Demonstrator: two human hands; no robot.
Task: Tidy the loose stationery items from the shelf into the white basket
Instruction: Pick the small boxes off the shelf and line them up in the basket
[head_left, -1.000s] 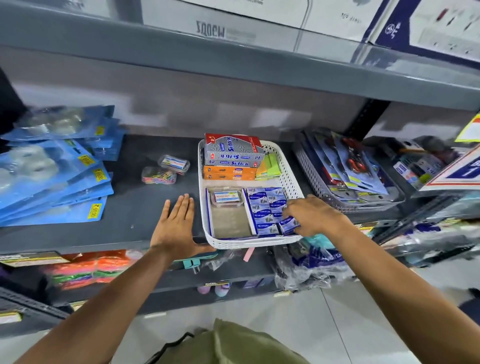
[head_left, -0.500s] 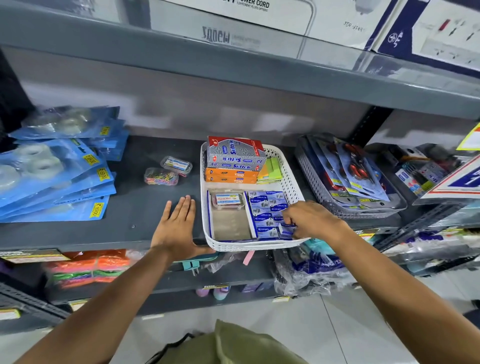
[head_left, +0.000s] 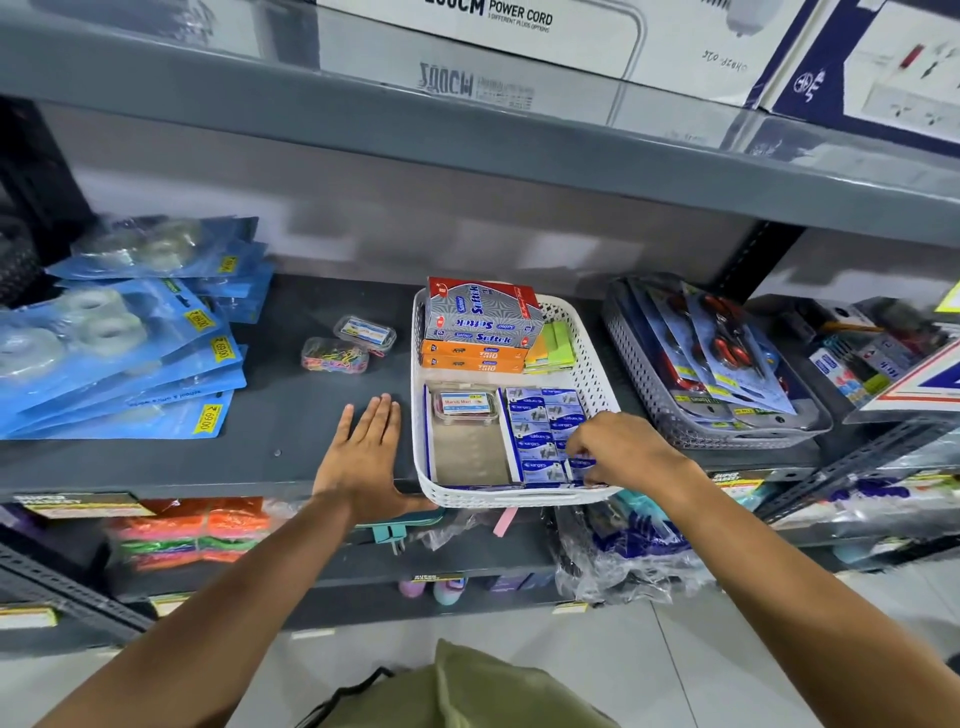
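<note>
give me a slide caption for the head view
Right hand arranges small blue boxes in white basket; left hand flat on shelf.

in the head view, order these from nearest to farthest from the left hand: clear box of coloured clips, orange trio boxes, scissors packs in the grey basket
1. clear box of coloured clips, on the open shelf just beyond the left hand.
2. orange trio boxes, back of the white basket.
3. scissors packs, far right in the grey basket.

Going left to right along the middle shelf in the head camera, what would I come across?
Blue tape packs → clear boxes of coloured paper clips → flat left hand → white plastic basket → grey mesh tray of scissors.
</note>
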